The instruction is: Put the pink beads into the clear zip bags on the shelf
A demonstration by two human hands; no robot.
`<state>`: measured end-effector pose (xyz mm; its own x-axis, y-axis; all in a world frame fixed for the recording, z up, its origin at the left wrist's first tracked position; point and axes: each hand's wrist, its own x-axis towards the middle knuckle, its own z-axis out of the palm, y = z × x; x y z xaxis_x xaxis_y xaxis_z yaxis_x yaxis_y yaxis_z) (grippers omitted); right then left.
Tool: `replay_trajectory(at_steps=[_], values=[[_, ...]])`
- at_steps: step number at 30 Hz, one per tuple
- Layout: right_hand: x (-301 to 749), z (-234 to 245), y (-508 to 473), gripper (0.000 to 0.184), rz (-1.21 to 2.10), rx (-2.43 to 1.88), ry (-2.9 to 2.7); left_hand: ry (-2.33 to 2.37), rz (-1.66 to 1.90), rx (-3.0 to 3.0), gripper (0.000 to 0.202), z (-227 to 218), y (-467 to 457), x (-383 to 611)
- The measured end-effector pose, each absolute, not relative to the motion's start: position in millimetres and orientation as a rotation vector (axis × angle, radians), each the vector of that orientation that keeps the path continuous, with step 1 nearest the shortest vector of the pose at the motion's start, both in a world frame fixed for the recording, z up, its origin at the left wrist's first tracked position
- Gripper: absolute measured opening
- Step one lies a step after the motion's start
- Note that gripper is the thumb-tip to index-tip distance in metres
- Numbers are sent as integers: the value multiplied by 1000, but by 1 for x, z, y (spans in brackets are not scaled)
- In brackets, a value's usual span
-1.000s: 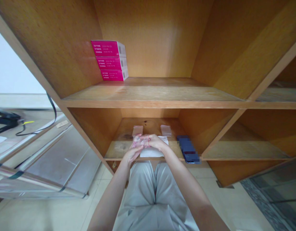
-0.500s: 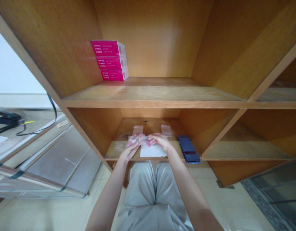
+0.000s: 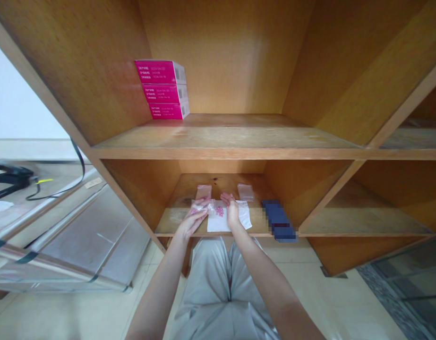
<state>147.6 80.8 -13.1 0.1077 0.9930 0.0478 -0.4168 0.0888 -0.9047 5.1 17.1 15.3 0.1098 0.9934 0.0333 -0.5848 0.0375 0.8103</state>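
On the lower shelf (image 3: 175, 222), my left hand (image 3: 194, 219) rests flat on a small clear bag (image 3: 198, 206), fingers stretched out over it. My right hand (image 3: 231, 208) is open above a white sheet (image 3: 225, 223), fingers pointing away from me. Small pink pieces (image 3: 219, 211) lie on the sheet between my hands. Two more small clear bags lie further back: one bag on the left (image 3: 203, 191), the other bag on the right (image 3: 245, 191).
A dark blue flat object (image 3: 278, 220) lies at the right of the same shelf. Three stacked pink boxes (image 3: 163, 89) stand on the upper shelf at the back left. A low glass-topped table (image 3: 55, 226) with black cables is to my left.
My hands were joined holding a bag above the sheet. They have come apart: the left laid the bag flat on the shelf, the right opened and pink pieces now lie on the sheet.
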Motion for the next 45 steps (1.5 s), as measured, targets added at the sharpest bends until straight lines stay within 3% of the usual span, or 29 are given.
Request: replay_trajectory(at_steps=[13,31,45], values=[[140,-20,88,36,1399,-678,-584,740,1276,822,49,12,30,18],[133,-37,93,50,1241,-986,-855,915,1321,1094,47,-10,43,30],[136,-26,88,42,1321,-870,-679,926,1334,1139,49,-7,44,32]])
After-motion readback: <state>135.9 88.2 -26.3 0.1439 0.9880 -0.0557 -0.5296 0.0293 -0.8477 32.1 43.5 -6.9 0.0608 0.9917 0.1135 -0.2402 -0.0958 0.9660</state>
